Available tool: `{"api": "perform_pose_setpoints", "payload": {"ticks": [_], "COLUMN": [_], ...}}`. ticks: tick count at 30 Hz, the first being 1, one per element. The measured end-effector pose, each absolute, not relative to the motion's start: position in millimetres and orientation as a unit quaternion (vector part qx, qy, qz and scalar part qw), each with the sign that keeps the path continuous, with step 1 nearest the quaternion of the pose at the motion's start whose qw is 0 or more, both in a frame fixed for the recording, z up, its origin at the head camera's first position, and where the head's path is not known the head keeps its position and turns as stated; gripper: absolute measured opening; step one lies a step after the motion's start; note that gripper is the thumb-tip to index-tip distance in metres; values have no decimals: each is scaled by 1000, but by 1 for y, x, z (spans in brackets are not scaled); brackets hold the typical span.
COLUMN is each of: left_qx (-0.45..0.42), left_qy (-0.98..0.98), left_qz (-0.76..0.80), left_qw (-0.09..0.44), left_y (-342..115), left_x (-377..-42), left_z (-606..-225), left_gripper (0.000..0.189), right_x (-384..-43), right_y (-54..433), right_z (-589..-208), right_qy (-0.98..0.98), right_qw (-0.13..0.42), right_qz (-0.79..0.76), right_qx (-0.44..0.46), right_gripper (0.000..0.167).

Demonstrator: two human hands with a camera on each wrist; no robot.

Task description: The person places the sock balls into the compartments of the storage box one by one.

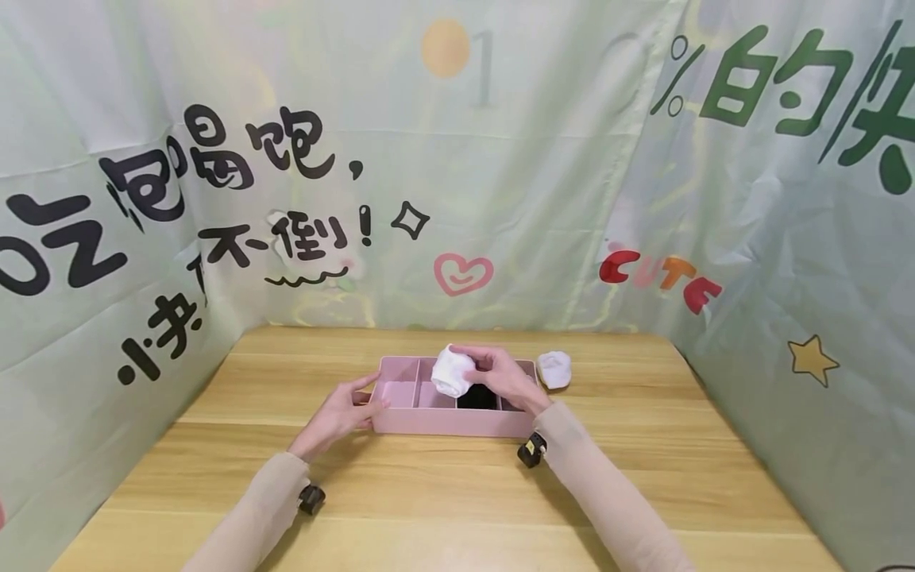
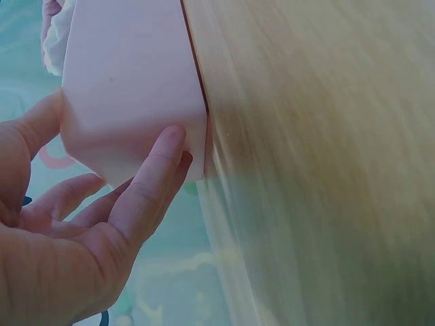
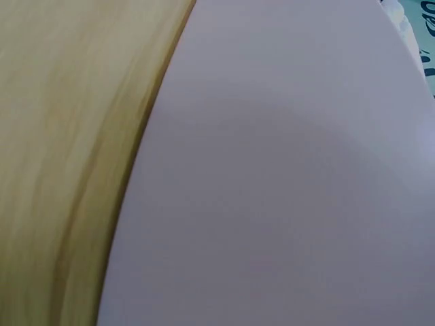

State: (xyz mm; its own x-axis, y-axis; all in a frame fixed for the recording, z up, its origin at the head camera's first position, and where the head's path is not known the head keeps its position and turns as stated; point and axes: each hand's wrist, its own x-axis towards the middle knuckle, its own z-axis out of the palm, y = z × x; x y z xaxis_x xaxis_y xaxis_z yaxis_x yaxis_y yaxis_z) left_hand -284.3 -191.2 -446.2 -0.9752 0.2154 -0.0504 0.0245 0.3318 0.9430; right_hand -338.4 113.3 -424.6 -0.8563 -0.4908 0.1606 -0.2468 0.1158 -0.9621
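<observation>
A pink divided storage box (image 1: 443, 423) stands on the table in the head view. At its left end my left hand (image 1: 341, 413) holds the corner, thumb near the rim and fingers along the side; the left wrist view shows this hand (image 2: 88, 224) touching the pink wall. Above the middle compartments, a rolled-up white sock (image 1: 451, 375) is pinched in my right hand (image 1: 503, 375). Below that hand a black bundle (image 1: 476, 396), perhaps also a sock, lies in a compartment. Only the box wall (image 3: 272, 170) fills most of the right wrist view; the hand is out of sight there.
Another white bundle (image 1: 554, 370), with a brownish edge, lies on the wooden table (image 1: 429, 492) just right of the box. A printed fabric curtain (image 1: 529, 199) encloses the back and both sides. The box's rightmost compartment is partly hidden by the right hand.
</observation>
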Motion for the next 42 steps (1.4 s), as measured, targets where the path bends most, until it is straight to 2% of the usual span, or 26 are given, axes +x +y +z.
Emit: {"api": "perform_pose_setpoints", "payload": {"ticks": [14,28,36,42], "left_qx": [71,79,73,74], "left_qy": [816,813,813,811], "left_qz": [568,570,571,574], "left_qw": [83,84,83,82], "left_y": [-191,-192,-191,-191], "left_x": [-285,-285,-285,-284], "left_z": [-447,-447,-446,-446], "left_gripper": [71,69,69,70], "right_x": [-341,-343,-344,-345], "right_y": [84,78,78,80], "right_z": [-427,-432,-435,-436], "right_qy": [751,798,839,839], "right_qw": [95,68,31,33], "right_qz": [-599,-534,-462,-455], "right_qx": [-261,-272,-287,-297], "right_gripper": [48,44,38,41]}}
